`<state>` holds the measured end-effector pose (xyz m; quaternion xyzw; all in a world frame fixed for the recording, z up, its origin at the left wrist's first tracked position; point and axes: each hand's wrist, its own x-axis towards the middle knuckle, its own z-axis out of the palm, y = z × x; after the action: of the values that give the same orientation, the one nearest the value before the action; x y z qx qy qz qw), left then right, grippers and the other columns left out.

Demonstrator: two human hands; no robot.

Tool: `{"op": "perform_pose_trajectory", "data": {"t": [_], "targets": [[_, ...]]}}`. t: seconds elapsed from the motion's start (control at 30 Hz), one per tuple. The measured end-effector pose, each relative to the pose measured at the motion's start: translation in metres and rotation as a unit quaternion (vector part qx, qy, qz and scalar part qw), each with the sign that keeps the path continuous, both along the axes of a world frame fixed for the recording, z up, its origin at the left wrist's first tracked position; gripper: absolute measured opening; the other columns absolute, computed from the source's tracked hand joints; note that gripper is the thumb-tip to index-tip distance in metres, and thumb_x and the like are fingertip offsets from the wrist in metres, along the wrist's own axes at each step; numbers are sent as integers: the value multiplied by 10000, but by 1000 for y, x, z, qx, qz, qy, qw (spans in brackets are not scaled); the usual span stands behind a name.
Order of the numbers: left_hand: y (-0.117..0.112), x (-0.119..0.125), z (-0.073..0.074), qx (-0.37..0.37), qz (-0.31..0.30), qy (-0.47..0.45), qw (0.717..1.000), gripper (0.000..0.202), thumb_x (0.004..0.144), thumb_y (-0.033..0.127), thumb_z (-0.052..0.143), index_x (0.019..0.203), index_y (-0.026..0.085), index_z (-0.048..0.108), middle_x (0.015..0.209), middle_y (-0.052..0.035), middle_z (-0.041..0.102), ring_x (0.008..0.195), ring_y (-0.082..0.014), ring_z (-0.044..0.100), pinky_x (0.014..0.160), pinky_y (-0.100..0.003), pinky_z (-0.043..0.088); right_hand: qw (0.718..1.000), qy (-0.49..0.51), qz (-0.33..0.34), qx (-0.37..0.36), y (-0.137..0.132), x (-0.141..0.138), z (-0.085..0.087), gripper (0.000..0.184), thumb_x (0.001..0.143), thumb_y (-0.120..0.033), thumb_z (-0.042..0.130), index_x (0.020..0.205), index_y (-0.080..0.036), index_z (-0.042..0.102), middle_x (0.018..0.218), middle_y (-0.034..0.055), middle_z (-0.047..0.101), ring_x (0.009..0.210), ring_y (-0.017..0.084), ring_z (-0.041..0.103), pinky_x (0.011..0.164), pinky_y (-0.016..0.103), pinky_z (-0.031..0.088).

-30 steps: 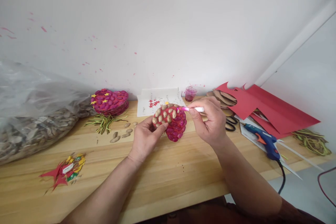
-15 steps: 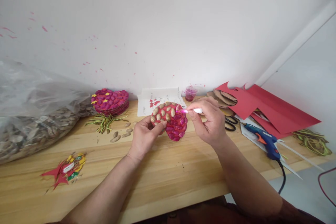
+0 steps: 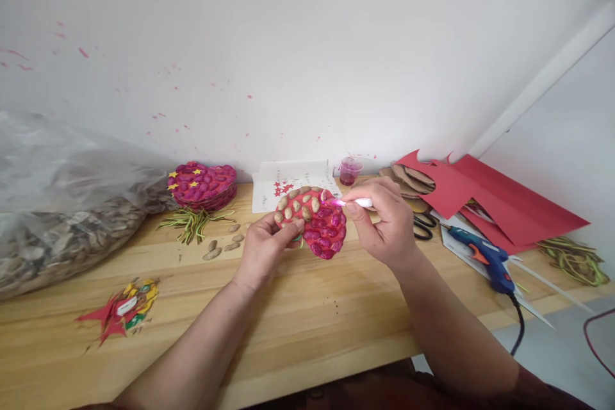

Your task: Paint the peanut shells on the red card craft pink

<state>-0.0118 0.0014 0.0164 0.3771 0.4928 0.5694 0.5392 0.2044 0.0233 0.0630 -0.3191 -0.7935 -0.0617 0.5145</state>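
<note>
A red heart-shaped piece (image 3: 302, 200) covered with nut shells is pinched between the thumb and fingers of my left hand (image 3: 268, 250). Shells on its left half are plain tan, while those on the right are painted magenta. My right hand (image 3: 382, 221) is closed on a white-handled paintbrush (image 3: 358, 202). The brush's pink tip touches, or nearly touches, a partly painted shell at the upper edge. Behind the piece lies a white paper sheet (image 3: 298, 170) with small red stars (image 3: 282, 188). A clear cup of magenta paint (image 3: 350, 172) stands beside the sheet.
At left are a plastic bag of shells (image 3: 72, 230), a stack of magenta shell pieces (image 3: 204, 186), green-yellow strings (image 3: 195, 221), loose shells (image 3: 212, 251) and coloured scraps (image 3: 122, 307). Red paper (image 3: 504, 198), scissors (image 3: 423, 224) and a blue glue gun (image 3: 480, 250) lie right.
The heart-shaped piece has turned slightly in my left hand, its painted side shifting a little to the right. My right hand stays nearly in place with the brush at the upper edge.
</note>
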Motion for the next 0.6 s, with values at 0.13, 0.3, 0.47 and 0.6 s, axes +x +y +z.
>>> {"op": "perform_pose_trajectory", "data": {"t": [0.13, 0.3, 0.47, 0.6], "targets": [[1, 0, -2, -11, -6, -32, 999, 476, 506, 488, 1003, 749, 160, 759, 772, -47, 770, 629, -145, 639, 584, -253, 538, 1000, -6, 0, 0, 1, 0, -1, 71, 961, -194, 652, 966, -250, 695, 852, 16, 758, 858, 219, 679, 853, 421, 488], [2, 1, -4, -29, -2, -63, 998, 478, 480, 457, 1017, 743, 154, 758, 758, -45, 766, 634, -148, 648, 577, -250, 530, 1000, -6, -21, 11, 1, 2, -3, 69, 965, -201, 651, 969, -250, 700, 855, 21, 760, 857, 219, 669, 857, 425, 487], [2, 3, -1, -52, 2, -95, 994, 490, 441, 415, 1036, 732, 143, 751, 734, -34, 753, 635, -138, 641, 567, -237, 530, 1000, 3, 1, 0, 1, 1, -2, 74, 961, -195, 654, 968, -253, 701, 851, 13, 760, 861, 215, 678, 861, 416, 497], [2, 2, -2, -57, 4, -98, 994, 484, 453, 399, 1036, 754, 142, 758, 748, -37, 757, 652, -144, 651, 560, -234, 527, 1000, -3, -15, 7, 1, 1, -2, 77, 963, -201, 648, 973, -253, 704, 857, 18, 765, 849, 218, 673, 852, 423, 491]]}}
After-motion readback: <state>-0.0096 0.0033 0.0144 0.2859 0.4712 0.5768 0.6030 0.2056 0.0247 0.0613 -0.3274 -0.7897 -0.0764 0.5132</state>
